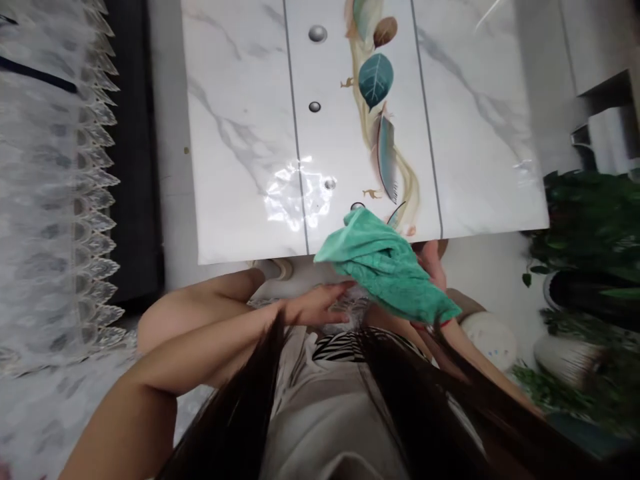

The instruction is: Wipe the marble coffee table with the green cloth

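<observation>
A crumpled green cloth hangs over the near edge of the marble-patterned tabletop. My right hand is at the cloth's right side and holds it; most of its fingers and palm are hidden behind the folds. Over my lap, my left hand is held with thumb and fingers apart, left of and below the cloth. Some whitish, crinkled material shows just beyond its fingertips, and I cannot make out whether they touch it.
The tabletop carries printed leaves and grey lines, with a bright glare near its front. On the left is a lace-edged cover beside a dark vertical side. Green plants and a pale pot stand on the right, near a round white object.
</observation>
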### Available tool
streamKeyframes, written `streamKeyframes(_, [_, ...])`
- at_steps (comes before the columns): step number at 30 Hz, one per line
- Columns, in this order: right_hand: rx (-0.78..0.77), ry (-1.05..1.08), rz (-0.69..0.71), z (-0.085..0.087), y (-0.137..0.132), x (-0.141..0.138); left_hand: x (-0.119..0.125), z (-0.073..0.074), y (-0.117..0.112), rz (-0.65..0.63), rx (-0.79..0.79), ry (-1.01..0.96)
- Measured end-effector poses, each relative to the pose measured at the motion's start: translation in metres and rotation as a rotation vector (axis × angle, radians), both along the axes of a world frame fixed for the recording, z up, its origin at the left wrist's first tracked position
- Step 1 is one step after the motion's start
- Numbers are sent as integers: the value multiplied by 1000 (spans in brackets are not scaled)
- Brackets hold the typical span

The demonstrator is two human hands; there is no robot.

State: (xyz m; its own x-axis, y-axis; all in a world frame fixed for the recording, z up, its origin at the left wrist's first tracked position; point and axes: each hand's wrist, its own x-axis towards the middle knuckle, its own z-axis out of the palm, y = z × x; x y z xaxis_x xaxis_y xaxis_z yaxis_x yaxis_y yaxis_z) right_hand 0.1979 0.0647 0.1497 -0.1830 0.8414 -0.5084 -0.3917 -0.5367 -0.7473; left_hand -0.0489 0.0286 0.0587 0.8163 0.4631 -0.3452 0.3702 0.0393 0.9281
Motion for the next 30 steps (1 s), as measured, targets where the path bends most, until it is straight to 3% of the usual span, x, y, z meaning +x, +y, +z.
streamKeyframes(2, [-36,19,1,-1,-7,-3,0,5,1,155,-286,-184])
streamKeyframes(5, [-78,1,-8,-4,-14,-12,1,11,0,408,-471,-340])
streamKeyframes(8, [-122,-65,1,-7,-24,-18,-1,25,8,664,-445,-448])
streamKeyframes(11, [-118,-91,95,-14,-37,-16,-6,44,22,765,-347,-397])
streamKeyframes(14, [-72,-159,265,-24,-43,-7,-14,58,34,757,-245,-303])
streamKeyframes(17, [65,-532,457,-30,-34,9,-24,70,41,720,-80,-240])
streamKeyframes(19, [240,-808,506,-26,-21,18,-28,80,47,598,62,-188])
streamKeyframes(21, [472,-930,503,-18,-5,21,-29,92,51,420,159,-168])
streamKeyframes(23, [673,-888,579,-10,12,17,-29,103,55,249,180,-174])
streamKeyframes(25, [756,-748,819,-5,29,9,-29,113,58,131,165,-160])
streamKeyframes(27, [714,-607,1047,2,47,5,-35,122,64,77,152,-95])
streamKeyframes(28, [674,-566,1093,8,58,5,-40,127,68,78,160,-34])
streamKeyframes(30, [606,-556,1019,30,82,10,-53,141,80,129,231,106])
